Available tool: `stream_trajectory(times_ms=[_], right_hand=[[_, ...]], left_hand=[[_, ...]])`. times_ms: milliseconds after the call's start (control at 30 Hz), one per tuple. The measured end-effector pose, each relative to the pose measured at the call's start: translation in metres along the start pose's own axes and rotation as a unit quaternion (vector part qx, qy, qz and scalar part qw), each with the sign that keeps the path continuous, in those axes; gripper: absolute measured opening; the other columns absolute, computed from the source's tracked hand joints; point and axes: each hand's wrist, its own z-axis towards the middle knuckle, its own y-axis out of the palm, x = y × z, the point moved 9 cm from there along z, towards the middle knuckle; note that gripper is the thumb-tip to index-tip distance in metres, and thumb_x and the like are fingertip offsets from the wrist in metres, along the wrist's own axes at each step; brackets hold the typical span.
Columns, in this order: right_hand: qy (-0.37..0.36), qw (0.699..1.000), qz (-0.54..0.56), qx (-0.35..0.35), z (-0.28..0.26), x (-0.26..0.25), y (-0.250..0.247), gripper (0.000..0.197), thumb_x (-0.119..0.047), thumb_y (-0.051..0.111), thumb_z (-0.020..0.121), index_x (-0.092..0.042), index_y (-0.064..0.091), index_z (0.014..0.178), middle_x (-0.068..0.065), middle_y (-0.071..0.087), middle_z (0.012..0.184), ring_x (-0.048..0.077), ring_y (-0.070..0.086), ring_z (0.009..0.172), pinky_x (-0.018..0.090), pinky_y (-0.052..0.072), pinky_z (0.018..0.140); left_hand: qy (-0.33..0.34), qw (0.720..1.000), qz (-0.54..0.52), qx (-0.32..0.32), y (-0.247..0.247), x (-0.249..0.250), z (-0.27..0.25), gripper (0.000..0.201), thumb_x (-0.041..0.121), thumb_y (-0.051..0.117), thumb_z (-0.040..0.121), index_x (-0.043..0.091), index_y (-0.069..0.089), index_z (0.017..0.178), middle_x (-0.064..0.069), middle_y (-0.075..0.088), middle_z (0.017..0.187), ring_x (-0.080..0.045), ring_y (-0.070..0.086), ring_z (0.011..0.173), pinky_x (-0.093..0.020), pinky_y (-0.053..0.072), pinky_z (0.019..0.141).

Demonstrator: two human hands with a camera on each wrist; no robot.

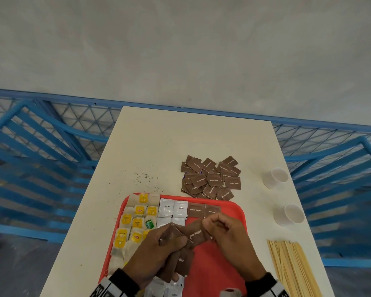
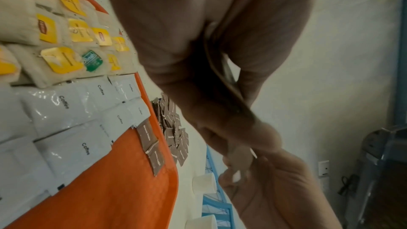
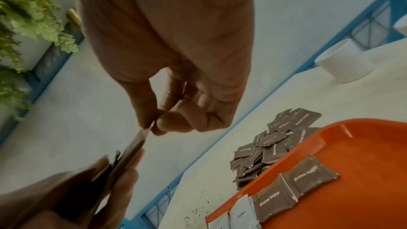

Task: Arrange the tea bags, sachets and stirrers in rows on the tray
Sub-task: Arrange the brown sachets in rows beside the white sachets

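Above the red tray (image 1: pixel 234 209) my left hand (image 1: pixel 159 251) grips a small stack of brown sugar sachets (image 1: pixel 181 262). My right hand (image 1: pixel 221 228) pinches the top sachet (image 1: pixel 196 233) of that stack by its edge; the right wrist view shows the pinch on this sachet (image 3: pixel 137 141). On the tray lie tea bags (image 1: pixel 137 219) with yellow tags at the left, white coffee sachets (image 1: pixel 172 207) in the middle, and two brown sugar sachets (image 1: pixel 204 210) side by side at the far edge. A loose pile of brown sachets (image 1: pixel 210 179) sits on the table beyond the tray. Wooden stirrers (image 1: pixel 291 269) lie at the right.
Two white paper cups (image 1: pixel 275 177) (image 1: pixel 290 214) stand near the table's right edge. Spilled tea grains (image 1: pixel 146 179) speckle the white table (image 1: pixel 159 142) beyond the tray. A blue metal railing (image 1: pixel 51 129) surrounds the table. More coffee sachets (image 1: pixel 169 288) lie at the tray's near edge.
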Motion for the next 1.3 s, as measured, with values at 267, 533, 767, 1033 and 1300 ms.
stream_trajectory(times_ms=[267,533,767,1033,1300], right_hand=[[0.033,0.998,0.035,-0.030,-0.009,0.002,0.011,0.011,-0.008,0.061,0.094,0.001,0.066,0.092,0.000,0.069,0.062,0.008,0.056,0.050,0.021,0.045,0.053],[0.082,0.994,0.063,0.013,-0.015,0.019,0.009,0.007,-0.010,0.070,0.088,-0.007,0.075,0.091,0.009,0.072,0.069,0.013,0.062,0.059,0.022,0.050,0.059],[0.107,0.989,0.086,0.048,-0.018,0.035,0.008,0.006,-0.005,0.072,0.085,0.001,0.071,0.087,0.016,0.073,0.069,0.020,0.065,0.056,0.024,0.052,0.054],[0.176,0.979,-0.018,0.100,0.000,0.097,-0.016,0.004,-0.011,0.075,0.084,-0.009,0.077,0.081,-0.001,0.070,0.061,0.004,0.051,0.051,0.013,0.040,0.050],[0.261,0.952,-0.106,0.116,0.046,0.164,-0.013,0.014,-0.014,0.079,0.080,-0.004,0.074,0.071,-0.004,0.060,0.049,0.007,0.051,0.045,0.022,0.045,0.050]], left_hand=[[-0.009,0.999,-0.010,0.030,-0.004,-0.005,0.000,0.031,0.032,0.076,0.075,0.008,0.068,0.093,-0.028,0.069,0.080,-0.038,0.063,0.059,-0.033,0.055,0.044],[-0.015,0.999,0.005,0.033,-0.009,-0.008,0.001,0.030,0.034,0.077,0.075,0.009,0.070,0.090,-0.029,0.068,0.080,-0.037,0.062,0.058,-0.030,0.052,0.042],[-0.024,0.992,0.120,0.008,-0.005,-0.017,0.005,0.009,0.021,0.076,0.086,0.012,0.075,0.086,-0.021,0.074,0.081,-0.038,0.068,0.061,-0.033,0.054,0.048],[-0.041,0.977,0.199,0.060,-0.038,-0.039,0.006,0.018,0.022,0.075,0.085,0.006,0.071,0.077,-0.020,0.072,0.072,-0.032,0.069,0.065,-0.040,0.055,0.062],[-0.051,0.970,0.227,0.072,-0.057,-0.048,0.000,0.020,0.039,0.078,0.078,0.019,0.075,0.076,-0.006,0.074,0.078,-0.020,0.071,0.078,-0.037,0.056,0.078]])
